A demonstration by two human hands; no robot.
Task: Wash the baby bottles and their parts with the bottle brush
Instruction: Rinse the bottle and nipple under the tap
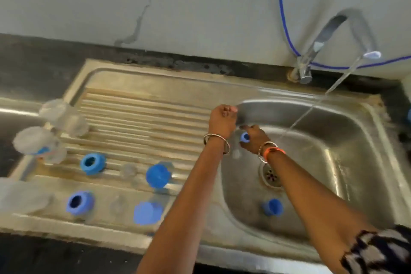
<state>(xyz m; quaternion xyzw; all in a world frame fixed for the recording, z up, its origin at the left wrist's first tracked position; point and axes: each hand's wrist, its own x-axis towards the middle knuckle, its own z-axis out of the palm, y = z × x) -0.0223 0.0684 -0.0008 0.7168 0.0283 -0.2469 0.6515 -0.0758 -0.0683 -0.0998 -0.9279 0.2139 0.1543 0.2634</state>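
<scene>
My right hand (255,140) is closed around a blue screw ring (245,137) over the sink basin (347,162), to the left of the running water stream (311,109). A blurred clear piece (236,153) hangs just below that ring. My left hand (222,118) is a closed fist right above it at the basin's left rim; nothing shows in it. Another blue ring (272,207) lies on the basin floor. On the drainboard (144,113) stand two blue rings (92,163), two blue caps (158,175), clear teats (129,170) and clear bottles (64,118). No brush is visible.
The tap (329,29) arches over the basin's back right and is running. A blue hose (282,18) hangs on the wall behind it. The drain (270,174) sits under my right wrist. Dark counter surrounds the steel sink unit.
</scene>
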